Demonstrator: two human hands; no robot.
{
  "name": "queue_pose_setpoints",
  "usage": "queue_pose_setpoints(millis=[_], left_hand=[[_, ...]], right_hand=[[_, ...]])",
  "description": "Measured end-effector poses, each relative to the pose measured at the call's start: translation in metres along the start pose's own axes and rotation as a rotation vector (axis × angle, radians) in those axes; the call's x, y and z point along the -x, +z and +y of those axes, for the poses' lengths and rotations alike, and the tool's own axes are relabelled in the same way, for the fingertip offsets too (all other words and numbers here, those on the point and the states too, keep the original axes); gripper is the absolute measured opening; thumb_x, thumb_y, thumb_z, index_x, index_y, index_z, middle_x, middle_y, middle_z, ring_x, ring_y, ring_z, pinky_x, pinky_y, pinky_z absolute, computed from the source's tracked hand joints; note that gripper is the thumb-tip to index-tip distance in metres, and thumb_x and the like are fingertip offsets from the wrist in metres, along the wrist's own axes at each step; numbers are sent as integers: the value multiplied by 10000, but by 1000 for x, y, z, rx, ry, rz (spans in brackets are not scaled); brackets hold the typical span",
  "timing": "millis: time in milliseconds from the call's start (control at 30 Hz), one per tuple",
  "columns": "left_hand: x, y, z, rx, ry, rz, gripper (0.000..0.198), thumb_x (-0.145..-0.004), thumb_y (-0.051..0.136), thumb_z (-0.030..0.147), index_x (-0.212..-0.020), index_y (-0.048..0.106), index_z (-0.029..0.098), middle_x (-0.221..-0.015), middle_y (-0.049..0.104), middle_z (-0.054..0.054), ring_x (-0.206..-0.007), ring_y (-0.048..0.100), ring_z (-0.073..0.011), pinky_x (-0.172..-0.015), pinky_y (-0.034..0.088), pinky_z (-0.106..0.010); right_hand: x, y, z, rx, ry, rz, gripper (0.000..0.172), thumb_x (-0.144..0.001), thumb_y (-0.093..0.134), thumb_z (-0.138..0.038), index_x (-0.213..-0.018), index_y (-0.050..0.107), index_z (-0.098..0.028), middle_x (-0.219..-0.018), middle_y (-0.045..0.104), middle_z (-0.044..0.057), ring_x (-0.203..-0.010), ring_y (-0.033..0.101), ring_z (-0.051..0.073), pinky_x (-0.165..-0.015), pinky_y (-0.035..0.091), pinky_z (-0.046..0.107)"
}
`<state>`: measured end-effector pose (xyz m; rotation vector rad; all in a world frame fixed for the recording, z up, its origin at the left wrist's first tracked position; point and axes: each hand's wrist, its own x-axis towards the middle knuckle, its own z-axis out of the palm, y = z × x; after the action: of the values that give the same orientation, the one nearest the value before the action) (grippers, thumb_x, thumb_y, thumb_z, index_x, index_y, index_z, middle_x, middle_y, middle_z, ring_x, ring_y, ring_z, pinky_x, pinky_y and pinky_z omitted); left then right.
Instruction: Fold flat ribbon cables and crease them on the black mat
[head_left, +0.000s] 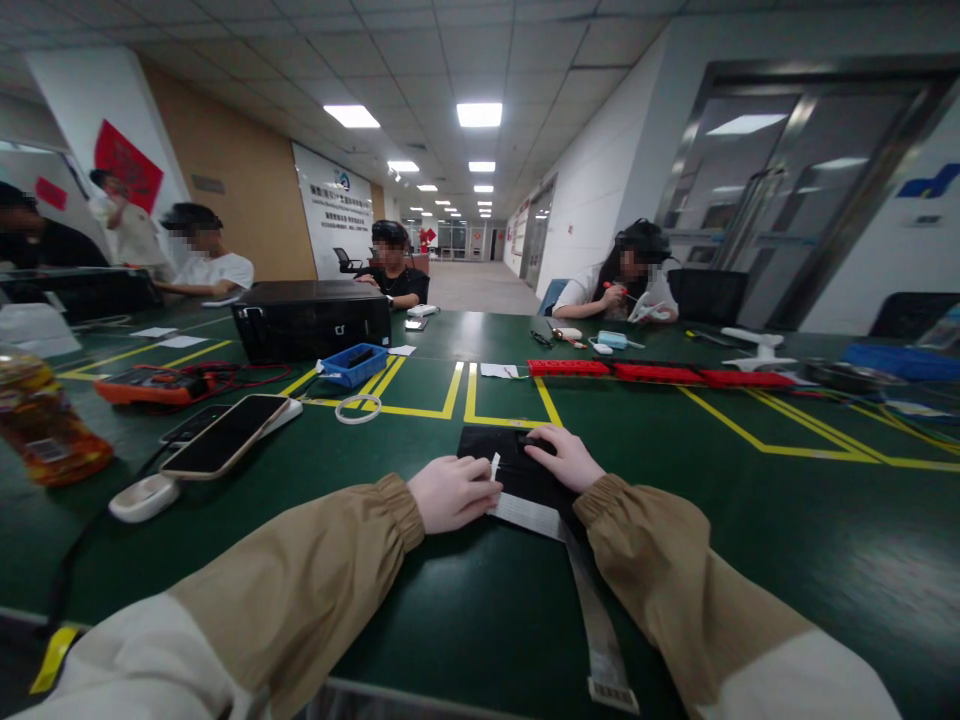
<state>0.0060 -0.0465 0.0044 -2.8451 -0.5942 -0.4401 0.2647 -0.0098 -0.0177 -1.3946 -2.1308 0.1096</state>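
Observation:
On the green table in front of me lies a flat black panel (480, 441). A white strip (515, 510) runs along its near edge, and a grey flat ribbon cable (596, 610) trails from there toward me, ending in a connector. My left hand (456, 492) is at the panel's left side, fingers closed in a pinch on a small white strip (495, 465) that sticks up. From the right, my right hand (564, 458) reaches over the panel. Its thumb and fingers are closed around a small raised black part (538, 446), mostly hidden beneath them.
To the left are a phone (227, 436), a white oval device (144, 497), an orange multimeter (154, 384) and a drink bottle (49, 420). Beyond stand a blue tray (352, 366) and a black box (311, 318). Red strips (652, 373) lie far right. Several people sit around the table.

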Motion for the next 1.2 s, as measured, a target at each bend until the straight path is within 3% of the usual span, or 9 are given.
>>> queue_pose_setpoints(millis=[433,867,1033,1200], left_hand=[[1,-6,10,-12,-75,-33,254,-927,358,308,-923,592,209,-900,556,-27,-834,512,-144,-667,381,-273],[1,-5,6,-36,-77,34,298,-908,373,318,-777,602,179,-903,580,-21,-751,524,-121,-669,371,-271],[8,-15,-18,-135,-63,110,329,-919,345,297,-734,587,172,-844,589,-26,-729,527,-122,-668,369,-274],[29,-21,-59,-103,-237,210,331,-922,342,302,-758,597,167,-818,593,-34,-716,542,-120,-676,395,-244]], right_hand=[[0,1,2,12,-8,-2,209,-839,499,-354,-913,600,-187,-993,579,52,-976,515,202,-875,394,358],[0,2,3,13,-10,1,196,-836,508,-339,-909,602,-183,-981,580,53,-966,518,199,-872,397,356],[0,0,1,5,14,-4,187,-836,522,-335,-900,606,-180,-984,578,52,-964,516,199,-867,392,352],[0,1,-2,-5,62,2,159,-811,573,-305,-894,621,-178,-969,587,43,-940,524,194,-845,395,338]])
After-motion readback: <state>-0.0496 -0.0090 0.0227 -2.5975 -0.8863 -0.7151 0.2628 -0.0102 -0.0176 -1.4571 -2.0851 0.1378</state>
